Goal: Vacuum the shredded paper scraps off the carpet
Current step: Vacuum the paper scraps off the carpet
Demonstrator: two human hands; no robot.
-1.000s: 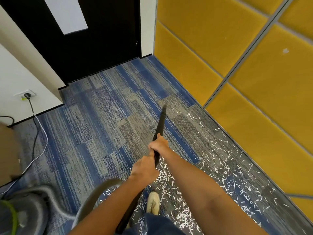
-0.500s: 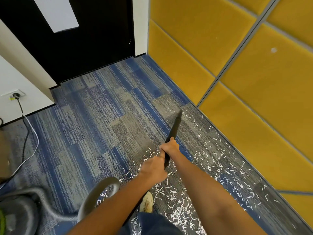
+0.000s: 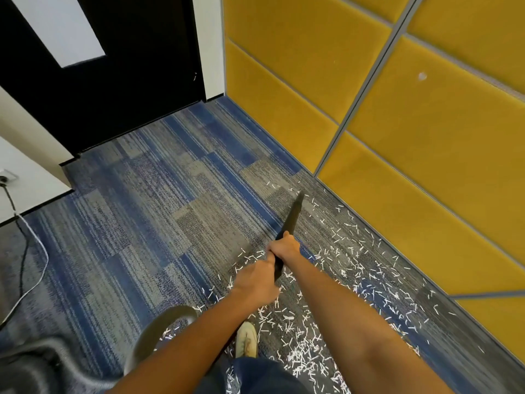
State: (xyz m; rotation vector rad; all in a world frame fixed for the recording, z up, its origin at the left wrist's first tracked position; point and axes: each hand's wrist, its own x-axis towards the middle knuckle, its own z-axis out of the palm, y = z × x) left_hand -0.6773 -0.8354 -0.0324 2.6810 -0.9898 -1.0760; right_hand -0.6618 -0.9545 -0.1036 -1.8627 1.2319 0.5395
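While amid scraps, wand in hands

No writing, label, brand, number or sign can be read. The white panel on the black door is blank, the vacuum wand shows plain black, and the wall socket is too blurred to show any marking.

Two bare forearms, a dark blue denim trouser leg, one cream shoe.
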